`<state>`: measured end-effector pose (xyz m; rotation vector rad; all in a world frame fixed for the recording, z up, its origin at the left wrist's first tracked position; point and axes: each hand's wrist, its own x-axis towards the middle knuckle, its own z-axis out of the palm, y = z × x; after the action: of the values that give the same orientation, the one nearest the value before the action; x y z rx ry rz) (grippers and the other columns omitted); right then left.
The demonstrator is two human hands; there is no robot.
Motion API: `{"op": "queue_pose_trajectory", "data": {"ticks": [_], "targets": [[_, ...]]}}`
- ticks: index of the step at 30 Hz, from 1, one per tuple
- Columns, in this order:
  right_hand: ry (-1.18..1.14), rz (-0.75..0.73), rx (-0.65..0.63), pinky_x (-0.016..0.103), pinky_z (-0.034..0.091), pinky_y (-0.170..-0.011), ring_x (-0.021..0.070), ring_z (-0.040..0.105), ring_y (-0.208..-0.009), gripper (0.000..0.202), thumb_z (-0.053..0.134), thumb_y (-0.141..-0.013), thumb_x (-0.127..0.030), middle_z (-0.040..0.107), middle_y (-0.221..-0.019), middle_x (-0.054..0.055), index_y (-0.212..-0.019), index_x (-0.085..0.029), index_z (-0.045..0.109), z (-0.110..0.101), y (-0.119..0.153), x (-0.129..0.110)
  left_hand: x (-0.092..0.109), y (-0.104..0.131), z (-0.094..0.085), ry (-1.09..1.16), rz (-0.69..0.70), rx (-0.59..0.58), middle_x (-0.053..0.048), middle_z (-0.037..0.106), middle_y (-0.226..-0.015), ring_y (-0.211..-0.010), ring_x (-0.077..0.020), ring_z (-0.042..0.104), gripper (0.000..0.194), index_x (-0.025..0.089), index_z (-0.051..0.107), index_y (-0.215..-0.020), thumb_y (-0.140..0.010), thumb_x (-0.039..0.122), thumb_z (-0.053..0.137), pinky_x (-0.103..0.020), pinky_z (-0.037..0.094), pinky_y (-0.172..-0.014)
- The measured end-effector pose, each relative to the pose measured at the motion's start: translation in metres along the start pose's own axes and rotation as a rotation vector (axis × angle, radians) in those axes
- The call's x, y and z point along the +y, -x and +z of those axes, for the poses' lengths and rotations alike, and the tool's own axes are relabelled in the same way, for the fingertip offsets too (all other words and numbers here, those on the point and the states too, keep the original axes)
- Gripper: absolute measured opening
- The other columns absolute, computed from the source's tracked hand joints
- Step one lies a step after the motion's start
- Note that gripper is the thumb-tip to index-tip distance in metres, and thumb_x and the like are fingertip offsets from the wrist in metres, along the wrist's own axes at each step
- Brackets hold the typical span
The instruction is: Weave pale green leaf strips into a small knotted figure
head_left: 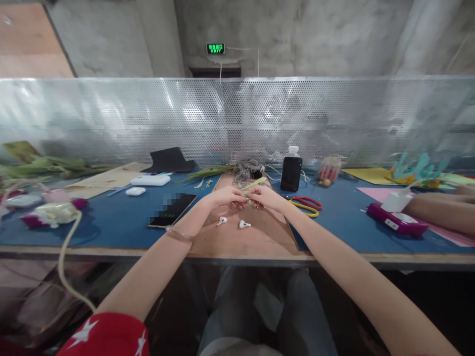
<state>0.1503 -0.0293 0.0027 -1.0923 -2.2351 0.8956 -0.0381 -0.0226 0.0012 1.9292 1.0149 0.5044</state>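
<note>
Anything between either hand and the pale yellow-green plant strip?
Nothing visible. The left hand and right hand both have fingertips at the pale yellow-green strip. Two white plastic earbuds lie nearer the person; the tangled grey cord lies beyond the hands.

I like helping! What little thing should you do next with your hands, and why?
Maybe the left hand could nudge the two earbuds aside, while the right hand minds the green strip. The earbuds lie loose on the board, just in front of both hands, so they might get bumped.
</note>
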Motion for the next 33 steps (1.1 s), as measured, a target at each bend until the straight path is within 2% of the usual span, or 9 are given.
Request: {"op": "queue_pose_trajectory", "data": {"ticks": [5, 12, 20, 27, 33], "targets": [[0.027, 0.02, 0.02, 0.018, 0.044, -0.046, 0.0053, 0.051, -0.051, 0.021, 0.047, -0.088, -0.029, 0.056, -0.07, -0.002, -0.089, -0.011, 0.055, 0.002, -0.003, 0.004, 0.004, 0.003, 0.001, -0.007, 0.004, 0.022, -0.003, 0.061, -0.083, -0.072, -0.0135, 0.059, 0.024, 0.011, 0.057, -0.091, -0.085, 0.033, 0.049, -0.031, 0.049, -0.065], [0.068, 0.0, 0.142, 0.018, 0.043, -0.045, 0.0052, 0.05, -0.052, 0.018, 0.048, -0.087, -0.027, 0.055, -0.073, -0.001, -0.092, -0.011, 0.054, -0.003, 0.0, -0.005, 0.006, 0.002, 0.004, -0.013, 0.015, 0.01, -0.004, 0.061, -0.084, -0.072, -0.0137, 0.059, 0.023, 0.011, 0.056, -0.094, -0.085, 0.031, 0.049, -0.031, 0.05, -0.065], [0.045, 0.022, 0.069, 0.018, 0.044, -0.045, 0.0054, 0.051, -0.051, 0.023, 0.044, -0.089, -0.031, 0.056, -0.072, -0.001, -0.097, -0.012, 0.053, 0.005, 0.004, -0.006, 0.008, 0.001, 0.008, -0.062, 0.06, -0.022, -0.003, 0.06, -0.081, -0.069, -0.0128, 0.059, 0.023, 0.011, 0.056, -0.095, -0.086, 0.031, 0.048, -0.029, 0.05, -0.062], [0.074, 0.023, 0.15, 0.022, 0.047, -0.053, 0.008, 0.055, -0.06, 0.02, 0.047, -0.088, -0.029, 0.057, -0.079, 0.001, -0.095, -0.011, 0.054, 0.008, -0.002, 0.0, 0.001, -0.004, 0.007, -0.148, 0.1, 0.074, -0.003, 0.06, -0.083, -0.07, -0.0131, 0.059, 0.024, 0.011, 0.056, -0.095, -0.086, 0.032, 0.047, -0.03, 0.05, -0.063], [0.045, 0.013, 0.147, 0.023, 0.048, -0.055, 0.0086, 0.056, -0.062, 0.02, 0.047, -0.088, -0.028, 0.058, -0.08, 0.001, -0.095, -0.011, 0.055, 0.008, -0.007, 0.006, -0.001, -0.003, 0.008, -0.2, 0.135, 0.129, -0.004, 0.06, -0.085, -0.07, -0.013, 0.058, 0.023, 0.011, 0.055, -0.096, -0.086, 0.031, 0.048, -0.03, 0.05, -0.064]]}}
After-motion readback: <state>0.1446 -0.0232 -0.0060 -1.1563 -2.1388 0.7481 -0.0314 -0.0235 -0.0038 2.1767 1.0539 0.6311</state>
